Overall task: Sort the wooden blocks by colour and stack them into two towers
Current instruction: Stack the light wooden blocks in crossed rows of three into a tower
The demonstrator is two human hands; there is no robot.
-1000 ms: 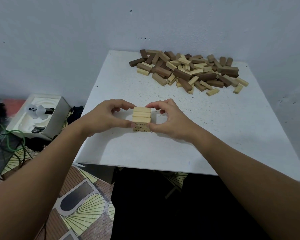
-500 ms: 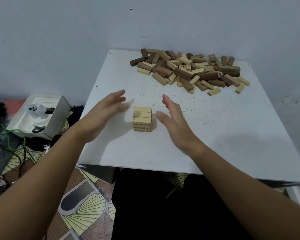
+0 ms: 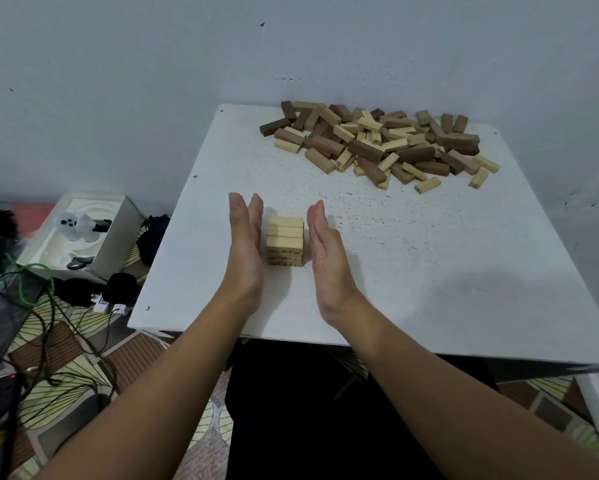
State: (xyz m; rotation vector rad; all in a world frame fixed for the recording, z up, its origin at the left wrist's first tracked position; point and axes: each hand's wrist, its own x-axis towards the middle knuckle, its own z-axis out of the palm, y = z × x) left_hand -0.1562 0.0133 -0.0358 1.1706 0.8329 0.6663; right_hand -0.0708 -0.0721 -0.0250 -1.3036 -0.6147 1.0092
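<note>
Left hand (image 3: 244,247) flat, fingers straight, palm turned inward, set just left of light tower (image 3: 285,241); contact not discernible. Right hand (image 3: 325,252) likewise flat, fingers straight, just right of tower, small gap seen. Nothing gripped by either hand. Tower of pale blocks stood upright on white tabletop (image 3: 429,271), near front edge. Mixed pile (image 3: 377,143) of dark and pale blocks heaped at far edge by wall, well apart from tower.

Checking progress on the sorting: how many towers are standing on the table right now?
1. A short tower of light blocks stands near the table's front edge, between the open left hand and right hand. The remaining blocks lie in a mixed pile at the back.
</note>
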